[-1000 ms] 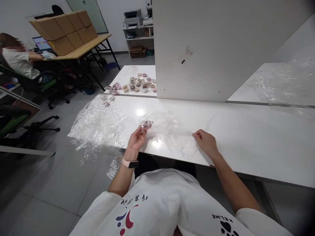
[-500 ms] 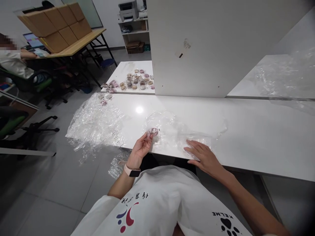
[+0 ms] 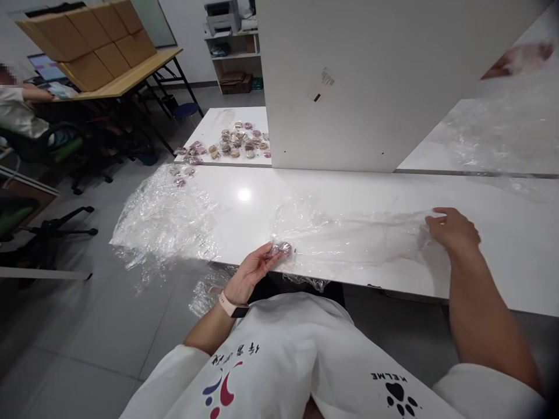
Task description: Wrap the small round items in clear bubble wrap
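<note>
My left hand [image 3: 254, 269] is closed on a small round pinkish-purple item [image 3: 284, 249] in clear wrapping, just above the front edge of the white table. What exactly the item is cannot be made out. From beside it a long sheet of clear plastic film [image 3: 367, 235] stretches rightward over the table. At its far right end my right hand [image 3: 454, 228] is closed on the film, fingers pinched together. More crumpled film lies loosely behind the wrapped item.
A large heap of clear plastic [image 3: 163, 224] spills over the table's left edge. Several small wrapped items [image 3: 236, 139] lie on a white surface at the back left. A tall white panel [image 3: 323, 116] stands behind the table. A person [image 3: 17, 107] sits at a desk with cardboard boxes [image 3: 98, 49].
My right hand has moved right and closed on the film, which is now drawn out long and flat. My left hand has shifted slightly right and toward me with the wrapped item.
</note>
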Demonstrator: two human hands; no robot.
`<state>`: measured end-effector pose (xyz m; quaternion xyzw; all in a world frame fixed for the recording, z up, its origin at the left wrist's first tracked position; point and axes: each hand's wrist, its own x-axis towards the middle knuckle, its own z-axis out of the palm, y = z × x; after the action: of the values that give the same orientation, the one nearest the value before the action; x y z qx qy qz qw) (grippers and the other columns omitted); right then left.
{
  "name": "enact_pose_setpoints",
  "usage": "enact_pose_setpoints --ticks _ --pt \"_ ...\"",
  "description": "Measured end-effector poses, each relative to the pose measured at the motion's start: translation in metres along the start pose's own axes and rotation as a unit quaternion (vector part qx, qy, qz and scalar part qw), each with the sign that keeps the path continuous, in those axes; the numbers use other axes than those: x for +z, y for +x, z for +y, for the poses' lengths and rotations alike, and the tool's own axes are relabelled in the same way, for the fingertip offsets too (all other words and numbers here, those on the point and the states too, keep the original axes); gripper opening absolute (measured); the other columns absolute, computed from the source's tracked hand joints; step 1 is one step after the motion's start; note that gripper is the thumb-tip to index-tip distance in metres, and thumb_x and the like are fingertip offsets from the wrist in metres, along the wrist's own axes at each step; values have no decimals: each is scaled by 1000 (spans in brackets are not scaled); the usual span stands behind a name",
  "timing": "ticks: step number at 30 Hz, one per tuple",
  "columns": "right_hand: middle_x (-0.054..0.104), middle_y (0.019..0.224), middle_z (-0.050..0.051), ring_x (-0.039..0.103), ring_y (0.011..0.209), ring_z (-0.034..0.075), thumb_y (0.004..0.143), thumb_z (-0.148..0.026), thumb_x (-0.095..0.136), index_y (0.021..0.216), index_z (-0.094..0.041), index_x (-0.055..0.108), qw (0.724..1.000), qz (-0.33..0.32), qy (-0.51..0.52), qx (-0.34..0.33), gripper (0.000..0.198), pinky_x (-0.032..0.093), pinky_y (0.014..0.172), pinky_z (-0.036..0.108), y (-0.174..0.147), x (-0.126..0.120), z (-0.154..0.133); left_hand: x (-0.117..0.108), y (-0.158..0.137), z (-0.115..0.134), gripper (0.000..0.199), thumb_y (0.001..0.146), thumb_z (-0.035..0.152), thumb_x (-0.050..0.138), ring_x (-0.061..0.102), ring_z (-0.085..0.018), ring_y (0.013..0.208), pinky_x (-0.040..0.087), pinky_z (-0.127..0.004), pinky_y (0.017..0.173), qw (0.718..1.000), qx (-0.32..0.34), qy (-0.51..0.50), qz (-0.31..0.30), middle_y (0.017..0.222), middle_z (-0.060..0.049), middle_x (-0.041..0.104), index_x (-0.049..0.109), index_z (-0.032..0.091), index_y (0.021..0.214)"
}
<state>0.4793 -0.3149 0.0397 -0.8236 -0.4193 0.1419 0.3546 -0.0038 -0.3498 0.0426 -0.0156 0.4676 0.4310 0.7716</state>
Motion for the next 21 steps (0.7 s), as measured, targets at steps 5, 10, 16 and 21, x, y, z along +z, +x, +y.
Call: enact_pose_setpoints --ticks 5,10,16,21 --pt "56 135 17 42 130 51 98 -45 38 134 -24 57 954 130 -100 -250 46 32 101 71 -70 -1 -53 5 -32 15 18 86 7 70 73 -12 75 60 -19 65 961 270 20 57 89 -3 74 63 16 101" --pt "66 117 10 60 112 30 95 -44 55 117 -27 62 883 -155 31 -441 28 51 94 48 -168 65 -90 44 -13 -19 22 83 12 73 70 -20 104 59 -33 84 878 410 230 -94 107 -5 73 62 23 98" --pt "56 139 12 50 132 32 91 -39 64 132 -26 55 830 -241 -24 -502 43 47 105 53 -207 102 -40 32 35 -51 15 90 19 61 50 -26 134 31 -49 119 661 387 586 -264 132 -10 65 70 24 101" --pt "60 138 7 54 129 26 97 -19 50 127 -30 62 837 -219 11 -502 35 50 104 50 -210 96 -33 7 17 -35 58 82 40 74 17 -35 153 4 -62 122 484 448 698 -276 163 -14 30 58 24 135"
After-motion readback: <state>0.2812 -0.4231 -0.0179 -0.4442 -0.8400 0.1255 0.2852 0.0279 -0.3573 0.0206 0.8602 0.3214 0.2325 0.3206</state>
